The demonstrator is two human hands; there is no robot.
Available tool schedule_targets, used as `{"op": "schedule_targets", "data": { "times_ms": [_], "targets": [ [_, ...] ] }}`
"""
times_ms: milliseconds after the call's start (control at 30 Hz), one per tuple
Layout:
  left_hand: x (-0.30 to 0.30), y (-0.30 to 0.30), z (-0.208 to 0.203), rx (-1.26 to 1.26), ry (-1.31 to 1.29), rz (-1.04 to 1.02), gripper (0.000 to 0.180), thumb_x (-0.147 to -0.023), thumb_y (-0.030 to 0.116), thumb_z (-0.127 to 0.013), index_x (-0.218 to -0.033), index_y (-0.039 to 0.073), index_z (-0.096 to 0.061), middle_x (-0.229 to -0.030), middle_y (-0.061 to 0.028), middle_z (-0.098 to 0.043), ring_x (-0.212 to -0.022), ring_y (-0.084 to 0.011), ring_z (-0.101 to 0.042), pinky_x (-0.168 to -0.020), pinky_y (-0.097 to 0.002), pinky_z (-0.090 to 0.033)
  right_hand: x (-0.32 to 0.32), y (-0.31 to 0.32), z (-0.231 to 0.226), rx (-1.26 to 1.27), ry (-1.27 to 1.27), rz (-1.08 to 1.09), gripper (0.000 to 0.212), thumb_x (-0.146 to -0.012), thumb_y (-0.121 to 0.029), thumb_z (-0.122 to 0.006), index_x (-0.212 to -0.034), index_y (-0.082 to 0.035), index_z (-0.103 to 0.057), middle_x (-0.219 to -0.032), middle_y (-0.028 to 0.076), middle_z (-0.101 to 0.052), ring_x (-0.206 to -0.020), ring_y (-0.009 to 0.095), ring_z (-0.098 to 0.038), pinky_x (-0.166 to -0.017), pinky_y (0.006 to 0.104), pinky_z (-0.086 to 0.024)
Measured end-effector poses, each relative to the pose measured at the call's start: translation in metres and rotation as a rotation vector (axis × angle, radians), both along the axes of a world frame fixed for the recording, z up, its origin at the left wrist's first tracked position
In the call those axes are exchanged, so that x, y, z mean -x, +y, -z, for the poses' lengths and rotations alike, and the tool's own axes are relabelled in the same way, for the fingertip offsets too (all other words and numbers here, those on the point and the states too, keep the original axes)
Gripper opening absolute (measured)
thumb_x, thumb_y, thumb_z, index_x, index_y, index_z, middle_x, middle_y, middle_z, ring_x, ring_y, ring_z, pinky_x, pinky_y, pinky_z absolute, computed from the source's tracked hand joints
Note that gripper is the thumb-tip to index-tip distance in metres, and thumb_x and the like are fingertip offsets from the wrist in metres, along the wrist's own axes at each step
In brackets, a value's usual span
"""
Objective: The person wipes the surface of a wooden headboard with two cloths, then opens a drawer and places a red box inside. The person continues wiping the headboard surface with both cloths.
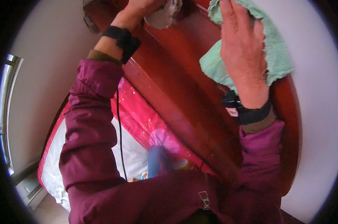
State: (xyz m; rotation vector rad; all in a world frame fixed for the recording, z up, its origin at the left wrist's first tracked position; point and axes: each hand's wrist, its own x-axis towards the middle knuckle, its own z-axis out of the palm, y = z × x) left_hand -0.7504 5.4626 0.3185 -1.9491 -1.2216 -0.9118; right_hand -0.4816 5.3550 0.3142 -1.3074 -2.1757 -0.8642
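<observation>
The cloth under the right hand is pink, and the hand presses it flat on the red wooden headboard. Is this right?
Not quite: the head view shows the cloth is pale green, not pink. The rest holds: the right hand presses it flat on the red wooden headboard.

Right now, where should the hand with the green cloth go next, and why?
Probably a small sweep down the red wooden headboard. The right hand lies flat on the green cloth, pressing it against the board's upper part, and a long stretch of shiny wood below it is bare. The left hand is up at the top edge holding something whitish, so that end is taken.
</observation>
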Motion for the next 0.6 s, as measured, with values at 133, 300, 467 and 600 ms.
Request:
{"op": "schedule_targets", "data": {
  "times_ms": [133, 300, 467, 600],
  "targets": [
    [0.031, 0.029, 0.024, 0.008, -0.092, -0.127, 0.045, -0.096, 0.032, -0.039, -0.135, 0.012, -0.048, -0.136, -0.0189, -0.046, -0.125, -0.0391, -0.039, -0.102, -0.0529, -0.03, 0.015, 0.008, 0.009, 0.056, 0.006, -0.046, 0.056, -0.085, -0.02, -0.063, -0.136, -0.011, -0.042, -0.139, 0.007, -0.042, -0.122, 0.03, -0.044, -0.098, 0.044, -0.034],
    [0.064, 0.031, 0.03, -0.081, -0.134, 0.019, 0.046, -0.088, 0.027, -0.054, -0.13, 0.008, -0.051, -0.131, -0.0193, -0.048, -0.127, -0.0369, -0.038, -0.104, -0.0503, -0.029, 0.079, 0.001, -0.002, -0.276, -0.143, 0.074, 0.04, -0.085, -0.005, -0.056, -0.124, -0.014, -0.057, -0.125, -0.002, -0.055, -0.112, 0.017, -0.054, -0.09, 0.0315, -0.041],
    [0.075, 0.028, 0.023, -0.032, -0.206, 0.262, 0.037, -0.079, 0.032, -0.062, -0.111, 0.017, -0.053, -0.118, -0.0068, -0.049, -0.119, -0.0316, -0.041, -0.1, -0.0544, -0.029, 0.102, 0.019, 0.006, -0.258, -0.286, 0.164, 0.035, -0.089, -0.009, -0.058, -0.124, -0.013, -0.057, -0.12, 0.005, -0.059, -0.109, 0.023, -0.057, -0.088, 0.0358, -0.044],
    [0.082, -0.045, 0.004, -0.214, -0.331, 0.457, 0.023, -0.07, 0.034, -0.063, -0.087, 0.02, -0.058, -0.098, -0.0012, -0.055, -0.111, -0.0265, -0.046, -0.101, -0.0537, -0.026, 0.114, -0.057, 0.012, -0.053, -0.356, 0.271, 0.023, -0.092, -0.01, -0.053, -0.114, -0.009, -0.061, -0.101, 0.013, -0.064, -0.095, 0.03, -0.06, -0.085, 0.0391, -0.047]
  ]
}}
